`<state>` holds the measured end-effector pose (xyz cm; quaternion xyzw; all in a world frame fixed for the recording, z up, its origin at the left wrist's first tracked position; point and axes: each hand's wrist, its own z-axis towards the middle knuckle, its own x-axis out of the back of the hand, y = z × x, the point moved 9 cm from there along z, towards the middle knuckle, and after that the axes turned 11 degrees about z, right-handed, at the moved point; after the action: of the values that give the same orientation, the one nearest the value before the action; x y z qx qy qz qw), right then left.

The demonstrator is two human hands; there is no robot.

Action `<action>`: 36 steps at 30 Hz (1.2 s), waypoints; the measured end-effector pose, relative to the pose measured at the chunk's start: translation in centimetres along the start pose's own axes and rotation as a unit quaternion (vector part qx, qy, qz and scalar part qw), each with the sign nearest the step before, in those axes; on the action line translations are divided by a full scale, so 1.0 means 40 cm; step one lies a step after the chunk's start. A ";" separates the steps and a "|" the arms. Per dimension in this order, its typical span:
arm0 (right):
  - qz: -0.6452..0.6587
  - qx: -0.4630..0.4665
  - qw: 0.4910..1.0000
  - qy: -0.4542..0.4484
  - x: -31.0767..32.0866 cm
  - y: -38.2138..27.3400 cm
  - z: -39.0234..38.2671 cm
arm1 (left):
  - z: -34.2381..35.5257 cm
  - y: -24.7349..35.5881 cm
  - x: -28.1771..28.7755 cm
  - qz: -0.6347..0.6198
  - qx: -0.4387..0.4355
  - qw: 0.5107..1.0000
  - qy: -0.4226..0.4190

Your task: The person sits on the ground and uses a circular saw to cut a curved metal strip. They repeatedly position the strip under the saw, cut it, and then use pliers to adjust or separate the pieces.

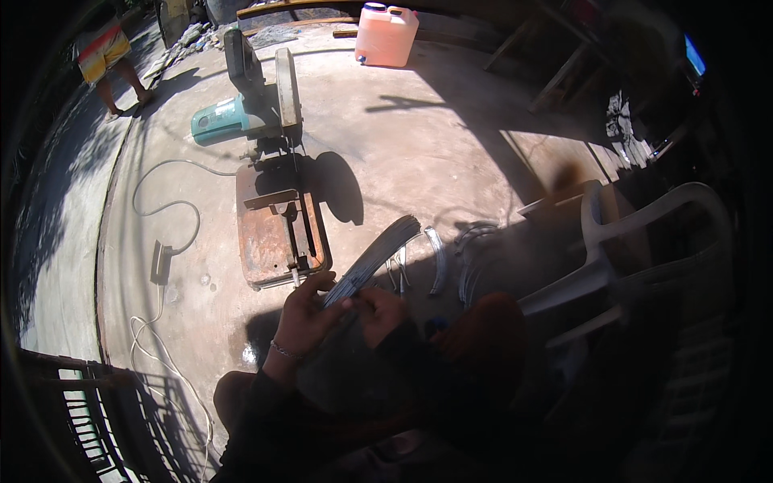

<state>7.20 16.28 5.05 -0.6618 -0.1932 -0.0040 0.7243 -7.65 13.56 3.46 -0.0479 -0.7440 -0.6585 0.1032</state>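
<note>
Here, a saw [259, 122] stands on sunlit concrete [403, 153] beyond the wire bundle [377, 253].

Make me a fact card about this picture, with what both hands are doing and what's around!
Left hand: holds a bundle of thin wires
Right hand: at the bundle's lower end, grip unclear
Floor nearby: curved silvery strip
Machine: cut-off saw, green motor
Far back: pink jug
Right side: white chair

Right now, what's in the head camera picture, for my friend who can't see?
A person's left hand and right hand hold a bundle of grey wires. Ahead stand a teal-motored saw and a pink jug; a white chair stands right.
</note>
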 end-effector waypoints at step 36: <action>-0.099 0.097 0.990 -0.028 0.133 -0.135 -0.018 | 0.025 0.028 -0.007 0.103 -0.085 0.989 0.063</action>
<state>10.89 16.26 11.70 -0.5654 -0.2777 -0.0385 0.7757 -7.22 14.71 4.37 -0.0913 -0.6687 -0.7065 0.2129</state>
